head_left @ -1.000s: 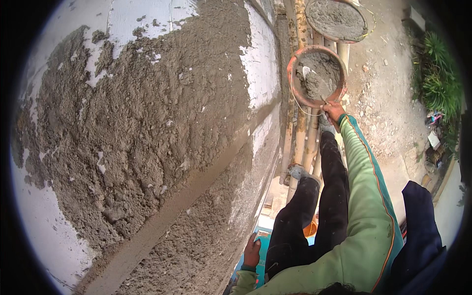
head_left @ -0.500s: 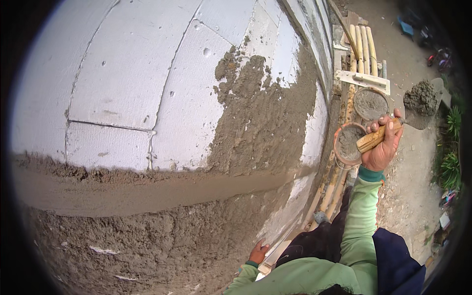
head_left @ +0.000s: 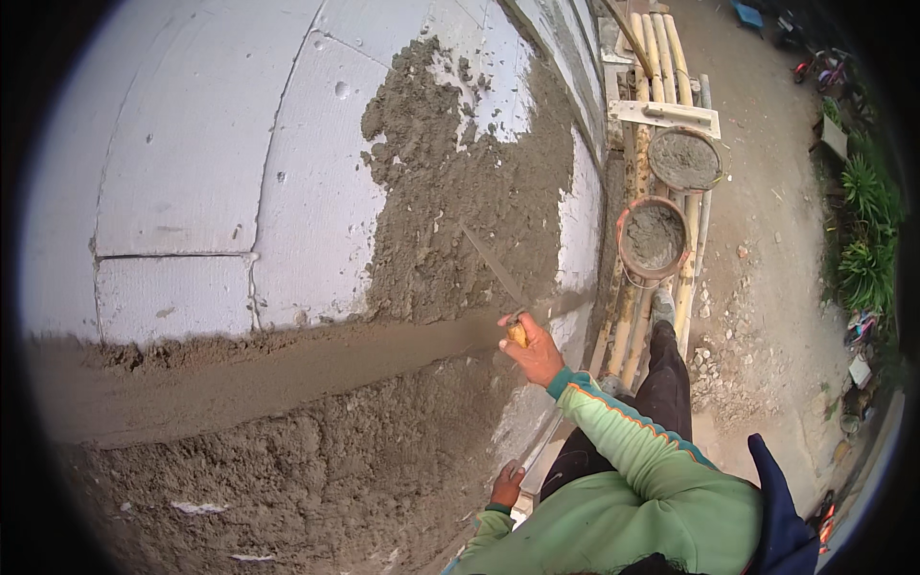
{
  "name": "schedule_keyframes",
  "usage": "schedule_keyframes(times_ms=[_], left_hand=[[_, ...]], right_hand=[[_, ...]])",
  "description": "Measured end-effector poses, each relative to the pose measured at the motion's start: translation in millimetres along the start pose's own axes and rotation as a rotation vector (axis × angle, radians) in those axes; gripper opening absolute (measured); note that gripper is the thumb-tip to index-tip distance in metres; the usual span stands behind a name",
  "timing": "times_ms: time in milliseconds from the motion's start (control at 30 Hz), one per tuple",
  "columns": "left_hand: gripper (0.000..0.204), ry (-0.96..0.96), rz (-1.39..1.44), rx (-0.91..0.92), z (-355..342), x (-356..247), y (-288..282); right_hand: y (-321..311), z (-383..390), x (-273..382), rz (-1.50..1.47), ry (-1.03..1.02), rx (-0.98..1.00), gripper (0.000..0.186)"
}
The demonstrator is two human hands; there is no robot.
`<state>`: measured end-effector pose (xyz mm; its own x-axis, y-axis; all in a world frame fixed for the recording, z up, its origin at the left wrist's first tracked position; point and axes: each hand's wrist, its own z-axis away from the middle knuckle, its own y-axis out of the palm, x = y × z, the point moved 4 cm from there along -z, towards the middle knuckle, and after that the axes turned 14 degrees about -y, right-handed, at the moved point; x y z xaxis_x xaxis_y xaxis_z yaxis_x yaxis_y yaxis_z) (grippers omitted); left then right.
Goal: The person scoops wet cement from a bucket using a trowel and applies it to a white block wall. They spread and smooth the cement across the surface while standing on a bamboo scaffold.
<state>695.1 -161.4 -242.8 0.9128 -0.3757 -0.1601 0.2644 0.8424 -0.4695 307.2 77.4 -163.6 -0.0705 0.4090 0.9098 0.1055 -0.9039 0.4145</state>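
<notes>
My right hand (head_left: 537,353) is closed round the wooden handle of a trowel (head_left: 493,264). The trowel's blade is seen nearly edge-on against rough grey mortar (head_left: 422,206) spread over white wall blocks (head_left: 321,192). No lump of mortar shows on the blade from this side. Lower down, my left hand (head_left: 506,485) rests by the wall beside a pale board edge, its fingers slightly apart and nothing visible in them. A smooth mortar band (head_left: 278,374) crosses the wall, with rougher mortar (head_left: 316,470) below it.
Two round buckets of mortar, one nearer (head_left: 654,238) and one farther (head_left: 685,160), stand on bamboo poles (head_left: 661,57) right of the wall. A pale wooden float (head_left: 664,116) lies beyond them. Dirt ground (head_left: 757,220) and green plants (head_left: 867,264) lie farther right.
My right hand has swung left from beside the buckets to the wall, bringing the trowel. The mortar heaped on its blade no longer shows. The view has shifted somewhat to the right.
</notes>
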Motion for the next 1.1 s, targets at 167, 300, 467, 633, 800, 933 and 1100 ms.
schedule_keyframes(times_ms=[167,300,467,633,800,933,1100], left_hand=[[0.064,-0.265,0.144,0.016,43,-10,49],[0.064,-0.396,0.120,0.046,52,15,87],[0.055,-0.325,0.016,0.141,61,83,116],[0.027,-0.217,-0.061,0.129,37,44,139],[0.037,-0.426,0.198,0.062,46,19,162],[0.048,-0.648,0.502,0.065,9,-32,142],[0.061,-0.538,0.322,0.122,-4,-33,128]], right_hand=[[-222,60,-258,0.461,0.479,-0.278,0.045],[-432,23,-264,1.127,0.781,-0.153,0.041],[-571,-125,-272,1.523,0.993,0.172,0.039],[-537,-144,-343,1.995,0.545,0.515,0.025],[-518,-86,-314,1.497,0.716,0.342,0.030],[-577,-47,-403,1.779,0.560,0.751,0.037],[-484,-66,-460,0.124,0.854,-0.462,0.023]])
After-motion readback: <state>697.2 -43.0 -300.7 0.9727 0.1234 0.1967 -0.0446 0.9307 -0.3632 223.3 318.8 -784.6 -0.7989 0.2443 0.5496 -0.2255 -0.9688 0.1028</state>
